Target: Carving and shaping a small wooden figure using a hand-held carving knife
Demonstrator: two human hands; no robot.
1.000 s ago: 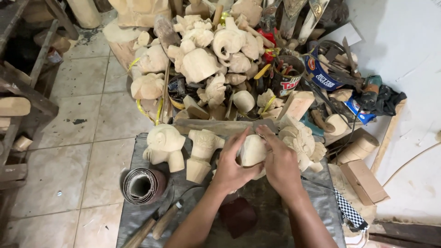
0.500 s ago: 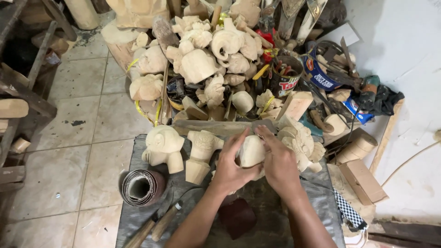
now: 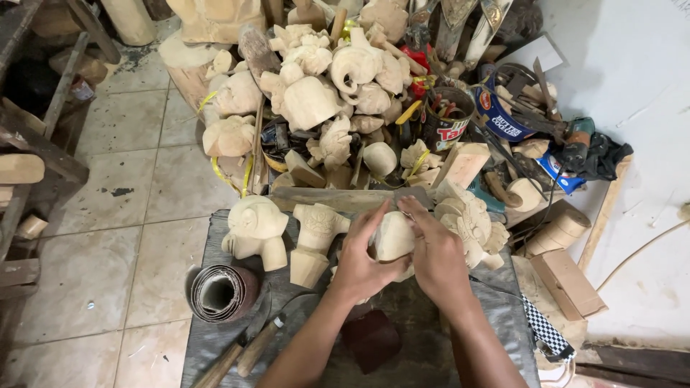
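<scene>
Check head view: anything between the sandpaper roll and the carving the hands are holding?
Yes. In the head view a pale vase-shaped carving stands between the sandpaper roll and the held carving; the left hand wraps that piece's near side.

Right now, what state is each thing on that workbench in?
Pale wooden carving: unpainted, gripped between both hands.
Left hand: closed on the carving.
Right hand: closed on the carving.
Sandpaper roll: rolled up, lying on its side.
Elephant-like figure: upright, unpainted.
Chisels: lying flat, untouched.

Beyond the hands: round tin (image 3: 447, 117), red-and-white label, tools inside. Just right of it, blue packet (image 3: 501, 115) with red-white patch. Farther right, blue wrapper (image 3: 560, 174).
</scene>
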